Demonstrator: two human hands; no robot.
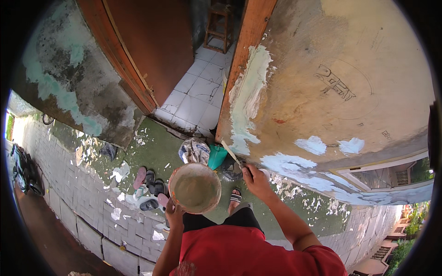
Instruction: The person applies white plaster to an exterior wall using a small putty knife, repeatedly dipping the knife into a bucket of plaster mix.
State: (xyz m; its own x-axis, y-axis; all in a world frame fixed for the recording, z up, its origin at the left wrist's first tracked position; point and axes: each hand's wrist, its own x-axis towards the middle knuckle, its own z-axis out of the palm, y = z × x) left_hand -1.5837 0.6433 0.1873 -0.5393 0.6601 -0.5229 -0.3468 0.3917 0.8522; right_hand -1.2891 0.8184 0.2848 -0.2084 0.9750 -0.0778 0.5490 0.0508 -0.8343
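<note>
My left hand [174, 214] grips the near left side of a round bowl [218, 185] with a smeared rim. A greyish-green paste or residue [193, 189] coats the bowl's inside. Closed around the handle of a putty knife [230, 151] is my right hand [258, 182], to the right of the bowl. The knife's pale blade points up and left, near the lower end of a pale green filler patch [251, 94] on the wall beside the door frame. I cannot tell whether the blade touches the wall.
An orange-brown door frame [241, 60] borders a doorway with white floor tiles [191, 108] and a wooden stool [219, 27]. A crumpled sack [194, 151] and green bag [217, 157] lie by the threshold. Sandals [149, 178] and paint flakes litter the ground. A window [389, 174] is at right.
</note>
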